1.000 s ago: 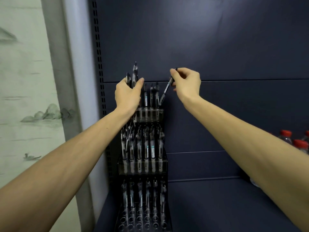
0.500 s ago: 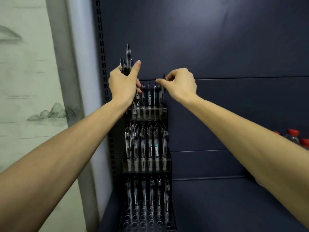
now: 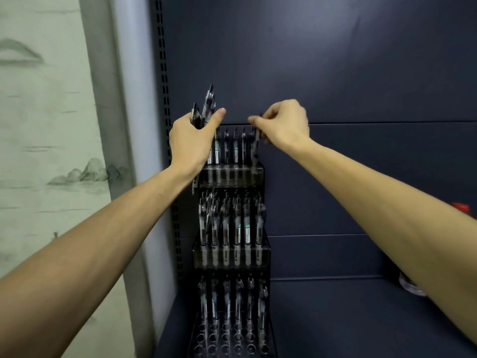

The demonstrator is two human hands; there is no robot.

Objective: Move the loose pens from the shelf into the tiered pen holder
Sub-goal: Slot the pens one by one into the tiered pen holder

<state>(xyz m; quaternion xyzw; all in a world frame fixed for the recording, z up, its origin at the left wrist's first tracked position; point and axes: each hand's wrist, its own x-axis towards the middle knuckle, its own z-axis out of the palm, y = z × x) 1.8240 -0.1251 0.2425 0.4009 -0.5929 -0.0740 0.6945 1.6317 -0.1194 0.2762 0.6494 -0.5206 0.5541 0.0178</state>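
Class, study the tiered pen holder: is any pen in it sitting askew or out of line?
Yes. In the middle tier of the tiered pen holder, near its left end, one pen leans diagonally across its upright neighbours instead of standing straight.

The lower ends of the bundled pens (image 3: 204,109) are hidden by the left hand (image 3: 192,143). A red-capped bottle (image 3: 460,208) is largely covered by the right forearm. The tiered pen holder (image 3: 232,257) is cut off at the bottom edge.

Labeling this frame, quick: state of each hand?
Left hand: holds a bundle of pens.
Right hand: pinches one pen at the holder's top tier.
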